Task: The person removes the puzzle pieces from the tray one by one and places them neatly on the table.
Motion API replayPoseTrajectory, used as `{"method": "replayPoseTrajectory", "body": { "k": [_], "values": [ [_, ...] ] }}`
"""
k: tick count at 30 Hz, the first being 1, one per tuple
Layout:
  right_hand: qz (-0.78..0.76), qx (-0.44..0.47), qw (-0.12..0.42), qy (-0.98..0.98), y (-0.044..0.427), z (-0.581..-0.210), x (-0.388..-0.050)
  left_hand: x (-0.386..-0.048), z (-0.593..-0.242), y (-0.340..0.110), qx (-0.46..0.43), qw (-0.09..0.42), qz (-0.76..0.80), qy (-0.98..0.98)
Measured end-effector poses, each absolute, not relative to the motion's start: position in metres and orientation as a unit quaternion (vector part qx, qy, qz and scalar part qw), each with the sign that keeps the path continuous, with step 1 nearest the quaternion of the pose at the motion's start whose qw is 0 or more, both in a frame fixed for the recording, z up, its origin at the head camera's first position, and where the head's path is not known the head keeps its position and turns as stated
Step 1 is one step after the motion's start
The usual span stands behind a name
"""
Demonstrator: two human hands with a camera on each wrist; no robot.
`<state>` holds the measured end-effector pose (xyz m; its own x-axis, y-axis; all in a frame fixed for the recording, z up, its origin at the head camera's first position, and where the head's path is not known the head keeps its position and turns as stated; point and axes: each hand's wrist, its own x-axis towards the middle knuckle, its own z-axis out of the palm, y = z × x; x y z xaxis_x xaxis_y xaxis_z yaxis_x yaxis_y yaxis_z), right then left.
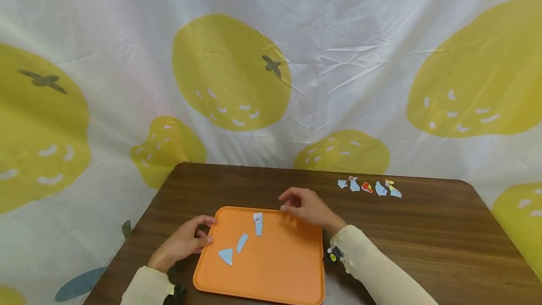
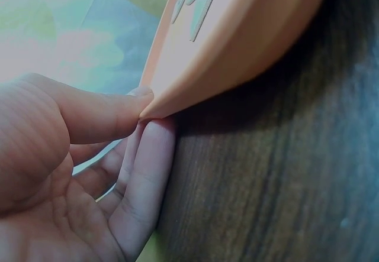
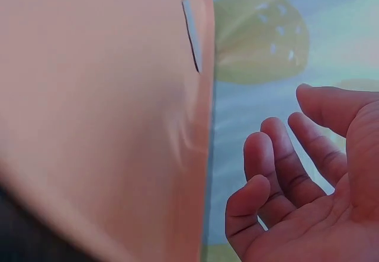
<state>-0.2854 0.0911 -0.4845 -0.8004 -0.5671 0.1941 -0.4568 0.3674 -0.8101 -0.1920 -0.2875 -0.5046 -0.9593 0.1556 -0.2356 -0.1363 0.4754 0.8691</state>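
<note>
An orange tray [image 1: 279, 267] lies on the dark wooden table. My left hand [image 1: 181, 243] pinches its left rim between thumb and fingers, plainly seen in the left wrist view, where the tray's edge [image 2: 219, 67] sits in the grip. On the tray are three pale blue flat pieces: a triangular one [image 1: 226, 256], a narrow strip [image 1: 242, 243] and a longer piece [image 1: 258, 225] near the far rim. Above the tray's far right part hovers my right hand [image 1: 308, 207], its fingers loosely bent and nothing between them; the right wrist view shows that hand [image 3: 296, 179] apart from the tray.
Several small irregular pieces, pale blue with red and yellow, lie in a row at the table's back right, among them a red one [image 1: 367, 187]. A white curtain [image 1: 338, 84] with yellow fruit print hangs behind the wooden table [image 1: 423, 229].
</note>
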Motion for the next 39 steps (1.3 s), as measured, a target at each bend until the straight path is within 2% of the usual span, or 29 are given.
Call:
{"method": "replayPoseTrajectory", "body": {
  "k": [10, 26, 39],
  "values": [
    [-0.462, -0.328, 0.091, 0.819, 0.062, -0.494, -0.285, -0.192, -0.503, -0.287, 0.000, 0.140, 0.508, 0.850],
    [-0.440, -0.289, 0.153, 0.837, 0.034, -0.502, -0.279, -0.193, -0.505, -0.285, -0.004, 0.139, 0.507, 0.851],
    [-0.377, -0.300, 0.139, 0.865, 0.026, -0.504, -0.278, -0.192, -0.506, -0.288, 0.005, 0.139, 0.514, 0.847]
  ]
}}
